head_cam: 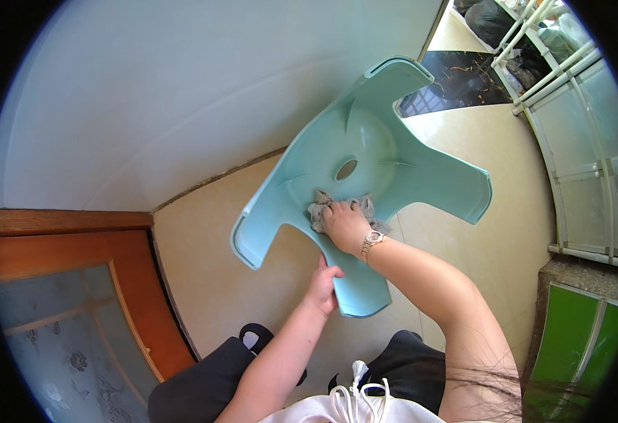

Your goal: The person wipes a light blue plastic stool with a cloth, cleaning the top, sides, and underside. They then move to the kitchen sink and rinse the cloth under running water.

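Note:
A light teal plastic stool [314, 158] is held up with its hollow underside facing me and its legs spread outward. My left hand [326, 284] grips the edge of the leg nearest me, the thumb on its inner side. Inside the stool, my right hand [347, 224], with a watch at the wrist, presses a crumpled grey-brown cloth [318, 214] against the inner surface near that same leg. An oval hole [347, 170] in the seat lies just beyond the cloth. The fingertips of the right hand are partly sunk in the cloth's folds.
A pale wall [155, 106] runs along the left, above a wooden door [134, 275] with patterned glass. On the right stand a white-framed rack [560, 174] holding bags and a green-fronted cabinet [565, 322]. Beige floor tiles [208, 238] and a dark marbled strip [462, 79] lie below.

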Available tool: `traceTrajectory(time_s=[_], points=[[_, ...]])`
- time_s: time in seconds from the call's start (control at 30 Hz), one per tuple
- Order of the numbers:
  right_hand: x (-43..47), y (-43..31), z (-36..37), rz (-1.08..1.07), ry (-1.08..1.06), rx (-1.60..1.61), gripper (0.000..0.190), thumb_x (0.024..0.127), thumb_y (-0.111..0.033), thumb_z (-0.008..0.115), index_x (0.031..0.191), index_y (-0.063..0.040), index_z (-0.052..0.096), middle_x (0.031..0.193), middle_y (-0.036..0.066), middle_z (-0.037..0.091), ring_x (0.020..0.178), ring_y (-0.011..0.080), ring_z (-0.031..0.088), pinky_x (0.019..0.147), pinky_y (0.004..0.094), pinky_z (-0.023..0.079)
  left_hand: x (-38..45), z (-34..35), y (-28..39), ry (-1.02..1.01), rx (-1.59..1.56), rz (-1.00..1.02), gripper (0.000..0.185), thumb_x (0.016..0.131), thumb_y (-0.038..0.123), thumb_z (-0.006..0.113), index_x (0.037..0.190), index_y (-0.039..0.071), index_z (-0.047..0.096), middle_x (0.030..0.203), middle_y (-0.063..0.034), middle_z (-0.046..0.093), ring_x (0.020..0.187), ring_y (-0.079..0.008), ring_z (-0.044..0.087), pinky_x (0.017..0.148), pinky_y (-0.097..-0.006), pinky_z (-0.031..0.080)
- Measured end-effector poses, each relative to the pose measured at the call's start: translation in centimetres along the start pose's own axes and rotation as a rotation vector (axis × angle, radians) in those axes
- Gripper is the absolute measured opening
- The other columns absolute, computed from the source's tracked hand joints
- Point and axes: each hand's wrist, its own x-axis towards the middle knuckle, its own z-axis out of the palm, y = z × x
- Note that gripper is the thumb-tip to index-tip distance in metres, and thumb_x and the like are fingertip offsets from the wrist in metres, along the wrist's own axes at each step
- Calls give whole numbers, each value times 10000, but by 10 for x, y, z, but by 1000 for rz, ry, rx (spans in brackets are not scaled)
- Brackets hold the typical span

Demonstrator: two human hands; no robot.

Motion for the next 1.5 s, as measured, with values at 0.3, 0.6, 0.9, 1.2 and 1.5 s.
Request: traceTrajectory(time_s=[0.3, 0.6, 0.9, 1.2, 1.5], points=[[-21, 17, -20, -1, -152, -2, 421, 877, -106, 597, 1293, -63, 553, 1332, 170, 522, 1233, 389, 510, 980, 545, 458, 13, 29, -66, -157, -281, -77, 768, 863, -23, 536, 1515, 263, 247, 1380, -49, 476, 1282, -268, 493, 1075, -450, 423], [-33, 35, -3, -46, 109, -266, 316, 915, -206, 547, 1206, -95, 602, 1251, 159, 577, 1239, 358, 520, 963, 473, 476, 77, 34, -101, -325, -284, -22, 766, 904, 16, 593, 1515, 273, 208, 1473, -53, 398, 1328, -263, 464, 1102, -448, 417], [-32, 42, -4, -16, 2, -183, 531, 912, -214, 533, 1432, -118, 485, 1529, 180, 389, 1465, 399, 279, 1173, 504, 263, 35, -71, -42, -200, -388, -126, 652, 1008, 394, 527, 1552, 150, 263, 1538, -153, 391, 1373, -339, 433, 1083, -562, 405], [-26, 30, 5, 69, 28, -248, 407, 924, -226, 517, 1320, -152, 582, 1395, 160, 510, 1329, 341, 431, 1094, 524, 322, -23, -12, 95, -5, 479, 145, 959, 885, 327, 620, 1608, 263, -6, 1534, -142, 353, 1310, -329, 466, 1002, -504, 477], [5, 34, 40, 270, 319, -61, 319, 919, -213, 542, 1185, -38, 565, 1161, 113, 636, 1089, 269, 609, 882, 404, 475, -14, -13, 54, 92, 235, 116, 960, 703, 32, 477, 1591, 211, 159, 1378, -131, 468, 1156, -304, 557, 926, -435, 534]])
